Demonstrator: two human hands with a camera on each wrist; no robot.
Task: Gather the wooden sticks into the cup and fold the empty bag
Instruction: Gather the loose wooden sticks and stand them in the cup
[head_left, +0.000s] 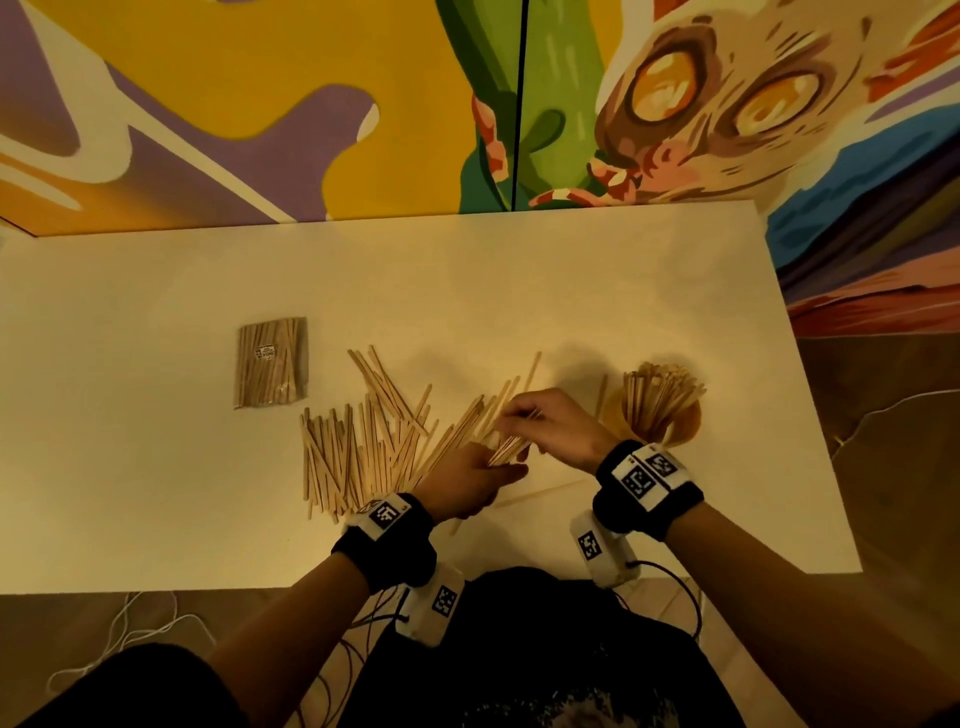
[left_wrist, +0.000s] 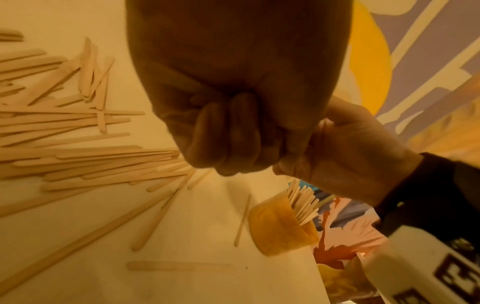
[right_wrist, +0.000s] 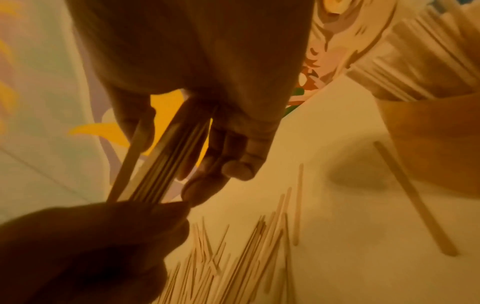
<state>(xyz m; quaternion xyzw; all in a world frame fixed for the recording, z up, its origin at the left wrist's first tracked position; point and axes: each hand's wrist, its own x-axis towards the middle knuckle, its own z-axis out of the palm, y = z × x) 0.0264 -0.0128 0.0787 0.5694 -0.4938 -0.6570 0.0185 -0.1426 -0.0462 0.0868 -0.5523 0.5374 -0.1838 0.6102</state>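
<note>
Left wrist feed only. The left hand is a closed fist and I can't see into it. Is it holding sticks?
Observer: Yes. The right wrist view shows a bundle of sticks running from the right hand down into the left hand. Both hands grip it above the table.
Operator: Bag anywhere?
Observer: In the head view the bag lies flat, left of the loose pile and behind it. Neither hand touches it, and sticks show through it, so it looks unemptied.
</note>
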